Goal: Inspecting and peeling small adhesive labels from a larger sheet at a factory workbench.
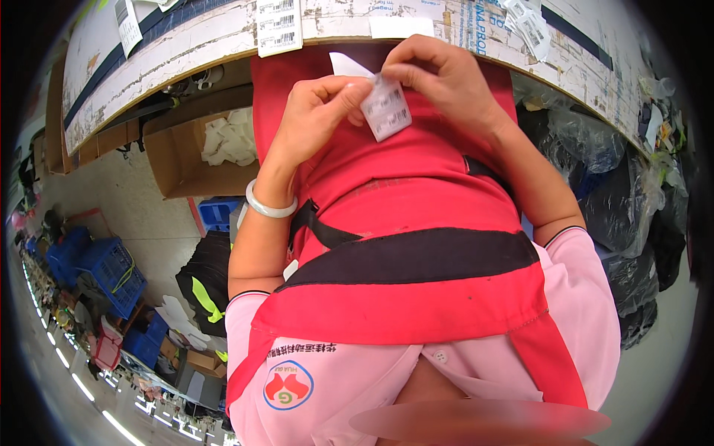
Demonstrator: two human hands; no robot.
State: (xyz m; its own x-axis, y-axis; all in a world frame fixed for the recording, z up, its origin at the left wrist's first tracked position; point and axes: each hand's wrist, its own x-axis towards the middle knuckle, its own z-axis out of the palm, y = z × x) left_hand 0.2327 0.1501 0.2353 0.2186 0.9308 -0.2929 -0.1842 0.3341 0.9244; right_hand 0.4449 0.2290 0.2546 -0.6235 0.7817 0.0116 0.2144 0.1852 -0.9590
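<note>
Your left hand (320,111) pinches the paper label strip (388,119) just off the near edge of the table (186,56); your right hand (450,82) pinches its top end too, though blur hides exact fingertip contact. Uneven tugging could tear or crease the thin strip; slack pinches could let it drop below the table.

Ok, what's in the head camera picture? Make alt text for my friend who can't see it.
A person's left grip and right grip pinch white labels in front of a red apron. More labels lie on a scuffed white bench along the top. To the left are a cardboard box and blue crates.
</note>
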